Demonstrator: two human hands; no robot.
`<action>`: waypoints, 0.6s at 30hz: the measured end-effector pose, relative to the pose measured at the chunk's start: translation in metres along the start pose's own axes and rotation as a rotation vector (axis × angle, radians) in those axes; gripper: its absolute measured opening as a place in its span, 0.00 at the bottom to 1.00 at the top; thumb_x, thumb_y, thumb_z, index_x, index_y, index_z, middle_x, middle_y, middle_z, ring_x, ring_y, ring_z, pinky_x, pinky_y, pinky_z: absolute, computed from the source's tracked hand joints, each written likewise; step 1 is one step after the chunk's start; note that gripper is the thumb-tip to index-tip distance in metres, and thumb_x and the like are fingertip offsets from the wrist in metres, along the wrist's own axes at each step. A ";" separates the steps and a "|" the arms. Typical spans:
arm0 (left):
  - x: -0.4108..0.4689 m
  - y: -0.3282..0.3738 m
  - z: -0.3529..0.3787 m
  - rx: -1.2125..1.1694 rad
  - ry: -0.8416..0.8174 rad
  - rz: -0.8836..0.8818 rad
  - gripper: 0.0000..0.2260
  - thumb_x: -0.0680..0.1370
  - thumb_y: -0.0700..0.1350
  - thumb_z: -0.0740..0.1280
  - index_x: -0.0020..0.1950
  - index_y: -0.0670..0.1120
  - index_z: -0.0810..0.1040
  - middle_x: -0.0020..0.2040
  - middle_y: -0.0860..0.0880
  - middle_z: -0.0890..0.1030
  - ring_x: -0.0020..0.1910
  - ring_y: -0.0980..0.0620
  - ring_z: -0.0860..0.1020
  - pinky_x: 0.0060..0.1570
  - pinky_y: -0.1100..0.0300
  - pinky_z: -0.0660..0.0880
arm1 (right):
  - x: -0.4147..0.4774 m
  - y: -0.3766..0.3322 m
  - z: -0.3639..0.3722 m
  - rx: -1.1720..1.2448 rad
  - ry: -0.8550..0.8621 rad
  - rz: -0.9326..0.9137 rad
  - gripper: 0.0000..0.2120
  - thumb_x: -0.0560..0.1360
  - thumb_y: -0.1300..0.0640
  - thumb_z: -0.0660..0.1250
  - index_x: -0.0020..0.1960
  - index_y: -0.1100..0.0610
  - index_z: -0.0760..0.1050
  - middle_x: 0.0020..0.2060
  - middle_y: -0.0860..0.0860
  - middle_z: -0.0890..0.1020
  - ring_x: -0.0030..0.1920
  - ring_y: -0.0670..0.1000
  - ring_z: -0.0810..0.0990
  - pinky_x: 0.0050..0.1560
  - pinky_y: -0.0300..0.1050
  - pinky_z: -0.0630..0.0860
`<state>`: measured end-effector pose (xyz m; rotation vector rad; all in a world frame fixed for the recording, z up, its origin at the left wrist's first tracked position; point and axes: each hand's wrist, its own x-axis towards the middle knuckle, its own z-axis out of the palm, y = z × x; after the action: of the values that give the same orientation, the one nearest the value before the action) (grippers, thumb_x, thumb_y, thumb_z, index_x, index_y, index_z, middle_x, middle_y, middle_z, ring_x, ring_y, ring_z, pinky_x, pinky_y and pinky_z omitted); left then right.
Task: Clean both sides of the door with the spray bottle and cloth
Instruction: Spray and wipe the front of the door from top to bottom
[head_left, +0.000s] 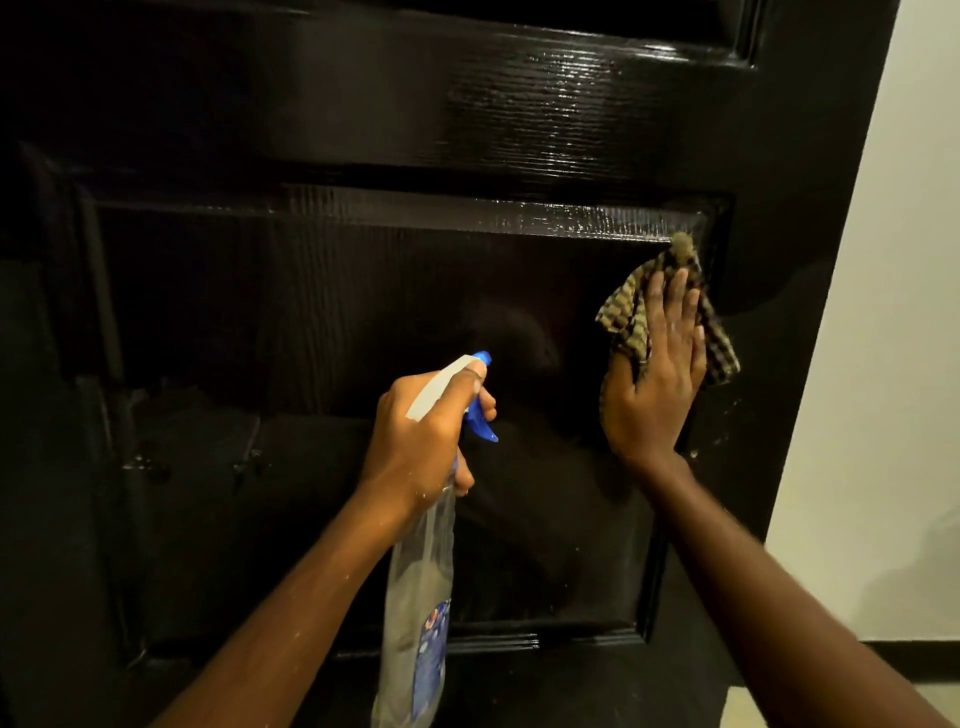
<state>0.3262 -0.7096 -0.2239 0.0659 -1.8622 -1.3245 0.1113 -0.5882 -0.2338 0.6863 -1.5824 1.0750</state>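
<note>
We are pressing the checked brown cloth (670, 312) flat-fingered with our right hand (654, 374) on the glossy black panelled door (363, 291); left hand (421, 441) gripping the clear blue-triggered spray bottle (421, 571). Risk: loose cloth corners slipping, missing the recess.

- The cloth (670, 317) lies flat against the door (363, 270), near its right edge
- The spray bottle (421, 561) hangs left of the cloth, before the door
- A wall (893, 364) stands right of the door
</note>
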 end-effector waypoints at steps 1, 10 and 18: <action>0.000 -0.001 0.003 -0.001 -0.005 0.002 0.19 0.83 0.50 0.59 0.40 0.40 0.80 0.39 0.44 0.84 0.19 0.46 0.73 0.23 0.59 0.71 | -0.016 0.006 -0.001 -0.010 -0.013 -0.004 0.30 0.80 0.50 0.54 0.81 0.53 0.57 0.81 0.50 0.56 0.82 0.51 0.50 0.79 0.48 0.46; 0.003 0.014 0.035 -0.047 -0.105 -0.009 0.21 0.80 0.55 0.60 0.40 0.41 0.80 0.40 0.44 0.84 0.19 0.45 0.74 0.23 0.59 0.71 | 0.001 0.043 -0.035 -0.158 0.001 0.221 0.30 0.81 0.43 0.50 0.82 0.43 0.48 0.82 0.44 0.46 0.81 0.48 0.41 0.78 0.55 0.37; 0.005 0.017 0.060 -0.062 -0.137 -0.007 0.20 0.81 0.54 0.60 0.41 0.40 0.80 0.41 0.43 0.84 0.19 0.45 0.74 0.24 0.59 0.71 | 0.017 0.034 -0.023 -0.215 0.067 0.087 0.31 0.80 0.46 0.52 0.82 0.49 0.53 0.82 0.51 0.52 0.82 0.53 0.48 0.79 0.60 0.45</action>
<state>0.2910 -0.6591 -0.2130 -0.0520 -1.9346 -1.4207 0.0878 -0.5512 -0.2268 0.4363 -1.6530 0.9623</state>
